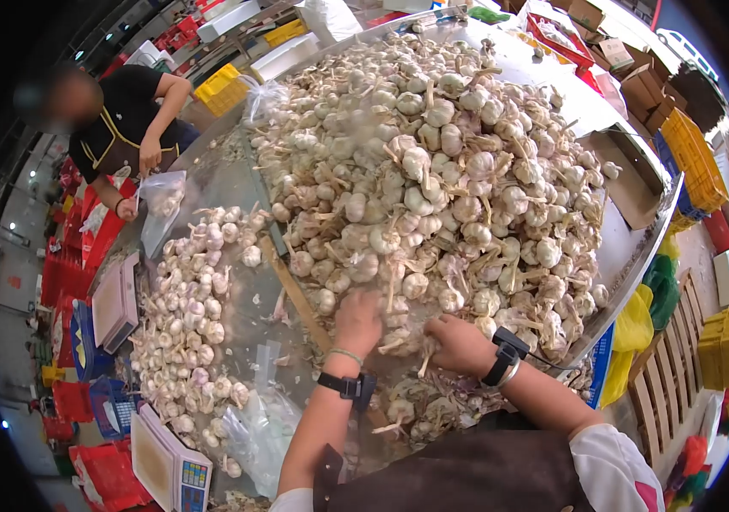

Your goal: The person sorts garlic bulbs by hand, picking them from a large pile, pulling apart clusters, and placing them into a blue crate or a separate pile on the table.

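Observation:
A large heap of garlic bulbs (467,183), many with dry stalks and roots, covers the metal table (249,299). My left hand (358,322) is at the heap's near edge, beside a wooden strip (292,290); its fingers are blurred and partly hidden among the bulbs. My right hand (460,345) is closed, with a piece of garlic (426,357) at its fingertips, a pale stalk pointing down. Below it lie loose skins and trimmings (432,401). Cleaner, whiter bulbs (189,316) are spread left of the strip.
Two scales (168,469) (115,300) stand along the left edge. Clear plastic bags (266,431) lie near my left forearm. Across the table, a co-worker (130,128) holds a clear bag (162,205). Yellow crates (725,346) and a wooden pallet (667,367) are at the right.

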Demonstrator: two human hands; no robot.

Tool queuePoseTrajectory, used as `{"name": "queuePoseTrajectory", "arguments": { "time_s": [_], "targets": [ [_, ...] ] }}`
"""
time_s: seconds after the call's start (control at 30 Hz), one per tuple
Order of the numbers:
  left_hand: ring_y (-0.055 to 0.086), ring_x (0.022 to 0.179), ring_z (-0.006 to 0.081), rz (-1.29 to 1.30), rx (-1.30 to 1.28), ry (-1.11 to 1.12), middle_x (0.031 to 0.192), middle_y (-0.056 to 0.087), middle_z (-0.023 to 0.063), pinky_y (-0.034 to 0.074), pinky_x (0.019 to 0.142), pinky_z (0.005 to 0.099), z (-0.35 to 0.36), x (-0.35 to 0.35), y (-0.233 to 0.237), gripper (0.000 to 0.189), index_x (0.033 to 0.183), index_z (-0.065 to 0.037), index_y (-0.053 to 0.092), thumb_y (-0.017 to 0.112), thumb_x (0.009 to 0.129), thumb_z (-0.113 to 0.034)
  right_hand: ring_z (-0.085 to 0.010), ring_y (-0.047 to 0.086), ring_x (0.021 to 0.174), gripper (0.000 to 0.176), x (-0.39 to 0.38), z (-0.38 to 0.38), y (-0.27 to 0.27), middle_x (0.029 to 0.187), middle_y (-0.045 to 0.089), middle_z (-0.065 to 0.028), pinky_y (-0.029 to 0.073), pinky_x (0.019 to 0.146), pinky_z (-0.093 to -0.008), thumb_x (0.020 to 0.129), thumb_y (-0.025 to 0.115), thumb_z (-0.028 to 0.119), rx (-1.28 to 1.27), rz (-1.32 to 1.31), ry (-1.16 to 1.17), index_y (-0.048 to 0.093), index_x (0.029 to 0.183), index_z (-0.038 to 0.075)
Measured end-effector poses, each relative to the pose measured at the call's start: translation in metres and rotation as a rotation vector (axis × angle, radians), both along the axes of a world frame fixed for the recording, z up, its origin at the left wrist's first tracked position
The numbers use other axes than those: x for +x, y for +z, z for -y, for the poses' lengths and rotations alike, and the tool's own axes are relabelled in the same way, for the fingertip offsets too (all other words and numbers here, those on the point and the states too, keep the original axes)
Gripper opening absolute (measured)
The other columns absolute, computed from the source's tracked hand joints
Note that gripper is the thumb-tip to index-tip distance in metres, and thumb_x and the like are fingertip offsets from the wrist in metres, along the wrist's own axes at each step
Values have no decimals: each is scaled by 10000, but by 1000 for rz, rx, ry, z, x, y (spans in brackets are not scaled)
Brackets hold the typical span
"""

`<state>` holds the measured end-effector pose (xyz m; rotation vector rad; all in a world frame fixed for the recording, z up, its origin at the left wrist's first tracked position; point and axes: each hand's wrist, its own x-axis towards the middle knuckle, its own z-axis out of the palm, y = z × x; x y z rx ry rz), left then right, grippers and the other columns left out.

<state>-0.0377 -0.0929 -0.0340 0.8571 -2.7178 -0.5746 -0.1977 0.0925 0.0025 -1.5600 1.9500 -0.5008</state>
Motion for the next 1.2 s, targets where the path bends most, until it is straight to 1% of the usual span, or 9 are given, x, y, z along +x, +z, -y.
{"name": "queuePoseTrajectory", "arguments": {
  "time_s": [0.17, 0.27, 0.33, 0.47, 0.53, 0.77, 0.83, 0.93, 1.2],
  "targets": [
    [617, 1045, 323, -176, 285, 118, 1135, 605, 125, 511, 863, 409, 7, 11, -5, 388, 1162, -68, 587, 697, 790, -59, -199, 635, 987, 506, -22, -15, 12, 1132, 645, -92, 536, 797, -308, 803, 780, 244, -4, 1308, -288, 582, 1216, 28],
    [655, 1030, 316, -857, 1586, 390, 1152, 637, 141, 584, 814, 369, -1, 35, 16, 316, 1216, -66, 581, 657, 924, -160, -186, 626, 969, 465, -30, -11, 29, 1097, 647, -103, 524, 769, -290, 813, 781, 196, -76, 1805, -373, 594, 1197, 12],
    [683, 955, 305, -980, 1688, 342, 1107, 657, 153, 585, 836, 394, -12, 47, 34, 332, 1231, -41, 572, 641, 944, -192, -182, 640, 965, 447, -39, 3, 6, 1134, 625, -99, 538, 751, -322, 855, 754, 239, 298, 1362, -194, 588, 1209, 21],
    [675, 1004, 345, -1201, 1946, 346, 1190, 645, 186, 602, 809, 400, -26, 67, 41, 378, 1219, -47, 588, 590, 975, -336, -317, 670, 942, 501, 20, 27, 30, 1163, 594, -184, 548, 772, -437, 814, 762, 307, -82, 119, 60, 578, 1211, 65],
    [673, 1007, 350, -1248, 1990, 324, 1168, 653, 183, 602, 783, 385, -33, 71, 50, 365, 1202, -47, 599, 597, 972, -330, -385, 641, 994, 529, 38, 35, 25, 1165, 576, -206, 540, 801, -462, 777, 767, 281, -39, 81, 83, 554, 1221, 85],
    [689, 905, 319, -1198, 1921, 447, 1065, 677, 159, 581, 708, 357, -39, 83, 39, 291, 1099, -52, 637, 628, 950, -302, -345, 669, 910, 500, 27, 41, 10, 1095, 616, -176, 556, 747, -439, 821, 736, 250, -2, 22, 144, 534, 1244, 73],
    [652, 814, 240, -743, 1505, 511, 980, 652, 117, 546, 694, 319, -35, 82, 24, 233, 1060, -28, 648, 607, 952, -229, -273, 696, 839, 450, 12, 30, -4, 1081, 664, -141, 576, 688, -397, 896, 687, 288, 78, 1447, -228, 547, 1258, 61],
    [647, 882, 240, -306, 774, 367, 1026, 647, 125, 541, 755, 321, -37, 40, 18, 218, 1044, -23, 663, 640, 918, -199, -227, 709, 815, 449, -5, 11, 5, 1109, 688, -140, 589, 652, -357, 954, 622, 359, 159, 2012, -388, 562, 1267, 43],
    [599, 1053, 411, 134, 251, 38, 1227, 553, 199, 510, 901, 454, -36, -25, 8, 570, 1294, -54, 508, 712, 800, -252, -245, 710, 878, 587, -7, -14, 18, 1175, 666, -205, 596, 646, -357, 1030, 394, 503, 39, 1971, -477, 503, 1344, 19]
  ]
}}
